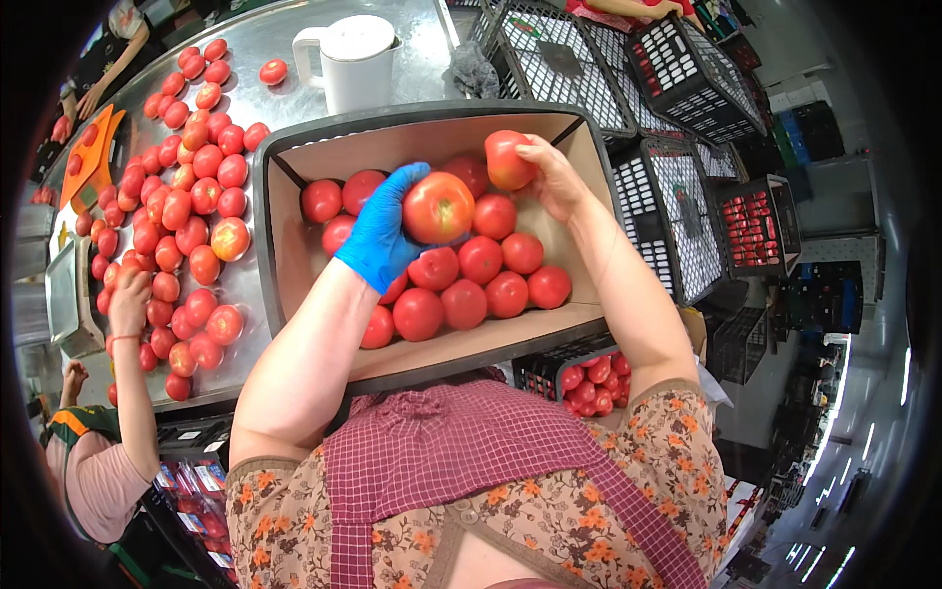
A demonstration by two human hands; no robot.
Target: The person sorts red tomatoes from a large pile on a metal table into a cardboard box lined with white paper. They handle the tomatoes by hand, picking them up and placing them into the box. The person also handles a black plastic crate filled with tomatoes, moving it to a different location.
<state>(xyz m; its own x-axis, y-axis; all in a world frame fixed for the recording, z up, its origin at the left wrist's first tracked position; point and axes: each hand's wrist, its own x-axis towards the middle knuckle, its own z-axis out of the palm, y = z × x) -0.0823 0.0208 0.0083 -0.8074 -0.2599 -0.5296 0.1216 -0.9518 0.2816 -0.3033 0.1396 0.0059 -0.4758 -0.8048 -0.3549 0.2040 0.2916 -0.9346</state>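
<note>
My left hand [386,231], in a blue glove, is closed round a large orange-red tomato [439,207] with a yellowish patch on top. My right hand [555,179] is bare and grips a second tomato [509,160] near the far right corner of the crate. Both hands are over a black crate [599,211] lined with brown paper or cardboard. Inside it lies a layer of red tomatoes [463,303], densest at the near middle, with several more [322,200] toward the far left. My left hand and its tomato hide part of that layer.
Many loose tomatoes [178,209] cover the metal table [270,25] at left, where a co-worker's hand [130,301] reaches in. A white pitcher [358,64] stands beyond the crate. Stacked black crates [677,216] fill the right side. Below the crate's near edge, another crate holds tomatoes [596,384].
</note>
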